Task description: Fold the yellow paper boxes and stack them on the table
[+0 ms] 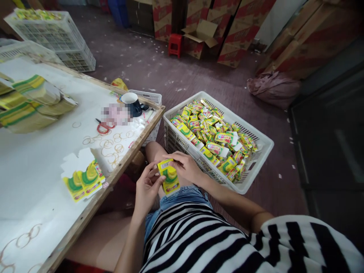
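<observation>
Above my lap, a small yellow and green printed carton (170, 178) is held between both hands. My left hand (148, 182) grips its left edge, with the thumb across the front face. At the carton's top right corner, the fingers of my right hand (183, 165) are closed on it. A barcode shows near its upper end. To the left on the white table lies a small stack of flat, unfolded cartons (83, 180) with white flaps. Just right of my hands stands a white plastic crate (257, 167) full of folded cartons (210, 131).
On the table (36, 163) are bundled flat cartons (36, 100), red-handled scissors (105, 127), a dark mug (132, 104) and scattered rubber bands (112, 146). More crates (57, 36) stand back left. Cardboard boxes (244, 30) and a red stool (174, 44) are behind.
</observation>
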`<action>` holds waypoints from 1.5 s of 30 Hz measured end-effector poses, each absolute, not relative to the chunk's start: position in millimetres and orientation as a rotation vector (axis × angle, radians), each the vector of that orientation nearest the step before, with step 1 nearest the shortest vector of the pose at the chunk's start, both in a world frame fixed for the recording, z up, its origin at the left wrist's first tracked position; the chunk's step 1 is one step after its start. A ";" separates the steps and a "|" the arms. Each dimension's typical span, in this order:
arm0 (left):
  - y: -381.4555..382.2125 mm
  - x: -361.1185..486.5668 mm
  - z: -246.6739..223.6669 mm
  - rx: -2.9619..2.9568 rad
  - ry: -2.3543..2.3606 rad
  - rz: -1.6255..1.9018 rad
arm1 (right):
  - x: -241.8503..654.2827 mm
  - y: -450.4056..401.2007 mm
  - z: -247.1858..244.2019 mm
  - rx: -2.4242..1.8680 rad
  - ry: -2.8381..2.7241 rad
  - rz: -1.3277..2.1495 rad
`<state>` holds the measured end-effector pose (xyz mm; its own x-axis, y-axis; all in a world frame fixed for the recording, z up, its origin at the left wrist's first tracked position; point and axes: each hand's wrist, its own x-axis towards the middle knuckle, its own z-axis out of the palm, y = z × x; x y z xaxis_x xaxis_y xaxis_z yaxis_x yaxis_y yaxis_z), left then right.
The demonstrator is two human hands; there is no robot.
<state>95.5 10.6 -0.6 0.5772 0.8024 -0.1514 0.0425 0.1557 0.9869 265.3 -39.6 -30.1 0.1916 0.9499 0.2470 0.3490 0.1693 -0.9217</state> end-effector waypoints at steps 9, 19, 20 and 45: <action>18.5 100.8 -19.2 1.533 0.906 0.817 | 314.5 -33.0 -31.3 -1.484 -1.157 0.502; 61.0 39.9 9.5 1.861 1.433 1.128 | 450.2 -5.6 -65.2 -2.242 -1.298 0.322; 67.6 29.8 15.4 1.934 1.586 1.160 | 448.3 -5.4 -72.7 -2.264 -1.300 0.332; 115.1 -76.2 5.6 1.396 2.426 1.185 | 252.7 14.3 -55.7 -1.380 -1.480 0.593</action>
